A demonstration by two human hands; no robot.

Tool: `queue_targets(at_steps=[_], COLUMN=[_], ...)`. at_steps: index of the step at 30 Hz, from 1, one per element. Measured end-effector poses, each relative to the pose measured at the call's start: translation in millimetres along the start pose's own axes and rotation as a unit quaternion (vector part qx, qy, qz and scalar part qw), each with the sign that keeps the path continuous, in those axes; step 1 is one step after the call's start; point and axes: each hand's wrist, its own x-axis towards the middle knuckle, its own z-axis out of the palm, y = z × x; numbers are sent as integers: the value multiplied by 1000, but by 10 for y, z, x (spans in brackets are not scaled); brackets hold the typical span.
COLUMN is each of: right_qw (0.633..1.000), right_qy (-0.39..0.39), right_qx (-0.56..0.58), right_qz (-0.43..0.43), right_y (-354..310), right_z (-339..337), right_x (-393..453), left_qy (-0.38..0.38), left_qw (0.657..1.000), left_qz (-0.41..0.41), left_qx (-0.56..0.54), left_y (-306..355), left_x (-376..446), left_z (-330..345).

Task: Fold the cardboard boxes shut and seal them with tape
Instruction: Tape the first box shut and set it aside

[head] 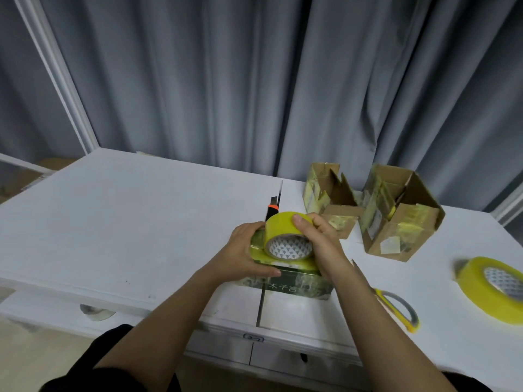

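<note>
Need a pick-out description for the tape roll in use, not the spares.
On the white table, look near the front edge at the green printed box between the person's two hands. The yellow tape roll stands on top of it, in the right hand's grip. The other two yellow rolls lie flat on the table to the right, untouched.

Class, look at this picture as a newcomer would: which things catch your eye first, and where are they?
First, the bright yellow tape roll at the centre, gripped by the right hand on top of a green printed box that the left hand steadies. Next, two open brown cardboard boxes stand at the back right of the white table. Another yellow tape roll lies at the right edge.
</note>
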Motion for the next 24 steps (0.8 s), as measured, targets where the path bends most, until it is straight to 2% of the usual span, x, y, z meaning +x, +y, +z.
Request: queue_targets(at_steps=[3, 6, 7, 9, 10, 11, 13, 17, 21, 24], right_qw=[996, 970, 949, 886, 860, 852, 881, 966, 993, 998], right_qy=[25, 46, 41, 49, 54, 52, 23, -33, -54, -53], right_qx=[-80, -228, -301, -455, -501, -515, -467, -244, -95, -20], right_qz=[-40, -76, -81, -79, -77, -74, -74, -78, -46, -29], right_y=[-142, -321, -362, -404, -426, -454, -482, -415, -233, -119], right_z=[-121, -440, -515, -564, -563, -569, -623, -596, -391, -255], right_x=[25, 63, 73, 94, 98, 91, 61, -118, -174, -209], left_qy=[3, -5, -7, -8, -9, -11, -17, -26, -58, -97], left_qw=[1000, 999, 999, 999, 999, 999, 999, 999, 995, 972], left_qz=[-11, -24, -26, -27, -27, -26, -20, -21, -53, -81], left_qx=[-23, -28, -28, -28, -27, -25, -19, 8, 68, 200], left_y=[16, 12, 17, 30, 29, 29, 31, 14, -26, 5], left_x=[-28, -34, -36, -34, -35, -34, -42, -135, -302, -345], left_z=[-15, -21, -18, -23, -25, -34, -79, -212, -526, -748])
